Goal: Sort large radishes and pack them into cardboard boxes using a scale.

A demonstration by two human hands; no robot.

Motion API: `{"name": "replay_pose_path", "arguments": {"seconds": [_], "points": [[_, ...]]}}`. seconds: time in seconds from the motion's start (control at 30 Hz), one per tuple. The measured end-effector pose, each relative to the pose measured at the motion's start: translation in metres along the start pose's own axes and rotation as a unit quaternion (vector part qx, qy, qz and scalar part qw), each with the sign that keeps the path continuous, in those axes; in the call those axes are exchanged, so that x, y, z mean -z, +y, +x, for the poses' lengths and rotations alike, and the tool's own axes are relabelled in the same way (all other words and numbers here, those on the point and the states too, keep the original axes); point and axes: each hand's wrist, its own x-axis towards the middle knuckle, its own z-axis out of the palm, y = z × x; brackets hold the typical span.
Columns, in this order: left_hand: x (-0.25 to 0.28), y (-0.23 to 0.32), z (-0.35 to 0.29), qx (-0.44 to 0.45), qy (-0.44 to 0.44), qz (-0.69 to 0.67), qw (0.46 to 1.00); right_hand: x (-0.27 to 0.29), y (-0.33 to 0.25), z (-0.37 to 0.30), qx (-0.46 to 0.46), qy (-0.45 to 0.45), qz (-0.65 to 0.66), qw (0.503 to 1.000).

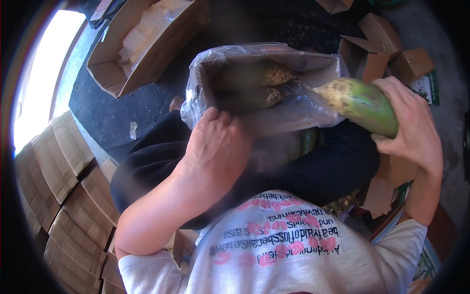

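Observation:
A large green radish (363,104) is in my right hand (415,122), with the fingers wrapped round its thick end. Its pale, soil-stained tip points left, over the right end of a cardboard box (289,126) lined with clear plastic. Inside that box, two more radishes lie side by side: one along the far wall (249,74), the other nearer to me (252,99). My left hand (215,139) is closed at the box's near left rim, its fingers curled over the edge and the plastic. What its fingertips touch inside is hidden.
An open carton (111,63) with crumpled paper stands at the far left. Flat cardboard boxes (61,161) are stacked on my left. Open cartons (364,59) lie at the far right. More green radishes (308,141) show below the box, between my legs.

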Motion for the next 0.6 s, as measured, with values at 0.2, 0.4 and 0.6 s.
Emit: {"name": "replay_pose_path", "arguments": {"seconds": [0.2, 0.4, 0.6], "points": [[-0.015, 0.017, 0.025, -0.013, 0.087, 0.022, 0.996, 0.005, -0.006, 0.005, -0.011, -0.036, -0.015, 0.999], [-0.028, 0.029, 0.034, -0.051, 0.004, -0.022, 0.998, -0.051, -0.021, 0.048, 0.057, -0.056, -0.027, 0.996], [-0.026, 0.029, 0.037, -0.065, 0.014, -0.013, 0.998, -0.118, -0.033, 0.084, 0.033, -0.153, -0.132, 0.979]]}}
